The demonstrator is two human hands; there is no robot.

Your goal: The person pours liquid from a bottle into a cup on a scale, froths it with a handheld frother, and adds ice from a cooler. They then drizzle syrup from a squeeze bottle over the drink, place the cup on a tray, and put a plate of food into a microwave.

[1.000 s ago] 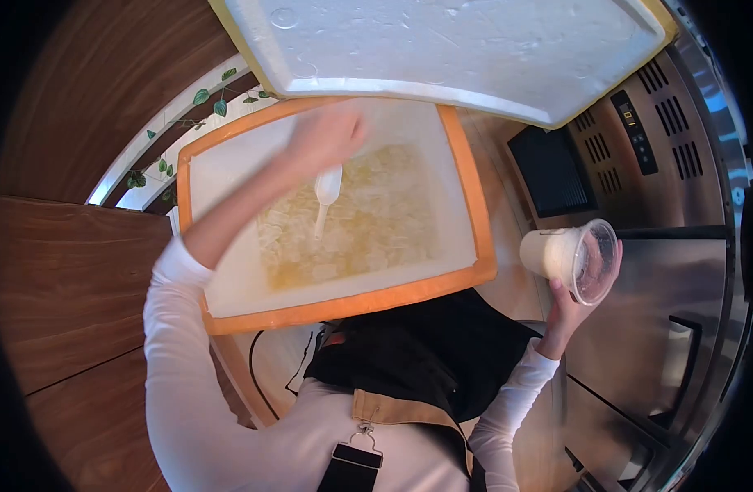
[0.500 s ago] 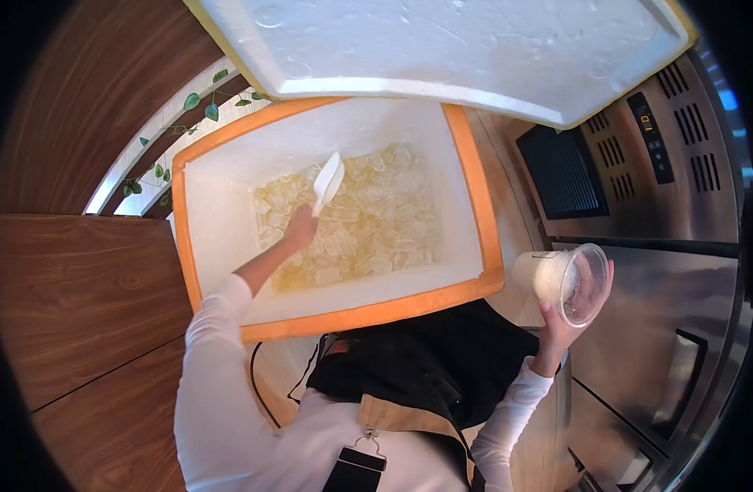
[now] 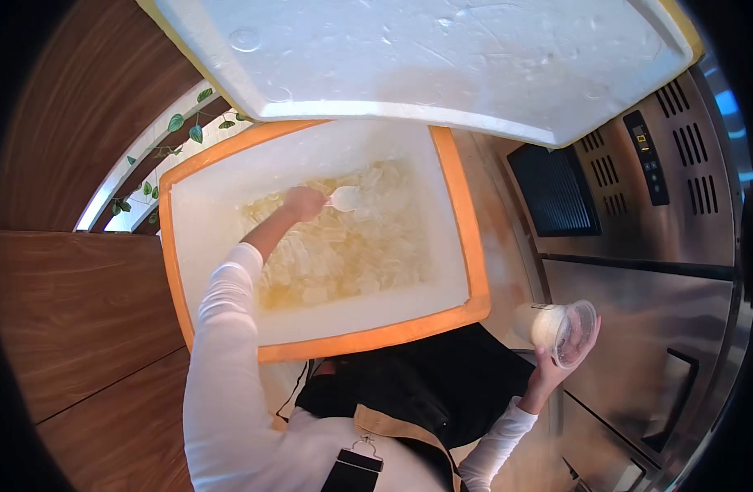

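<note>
My left hand (image 3: 306, 203) is closed round the handle of a white scoop (image 3: 343, 198), down inside the foam box. The scoop's bowl points right and lies at the surface of the ice (image 3: 343, 262), its edge perhaps partly sunk in it. Clear ice pieces with a yellowish tint cover the box floor. Out to the right of the box, my right hand (image 3: 552, 365) holds a clear plastic cup (image 3: 575, 334) tilted, its mouth facing right. Something whitish shows in the cup's lower part. My fingers wrap behind and under it.
The foam box has an orange taped rim (image 3: 376, 338). Its white foam lid (image 3: 442, 57) stands raised at the far side. A steel appliance (image 3: 630, 303) with vents and a control panel (image 3: 645, 157) fills the right. Wood panels (image 3: 89, 303) and leafy vines (image 3: 175, 123) are on the left.
My left hand has turned the scoop from upright to pointing right and lowered it to the ice. The cup in my right hand sits lower in view. The view has shifted slightly.
</note>
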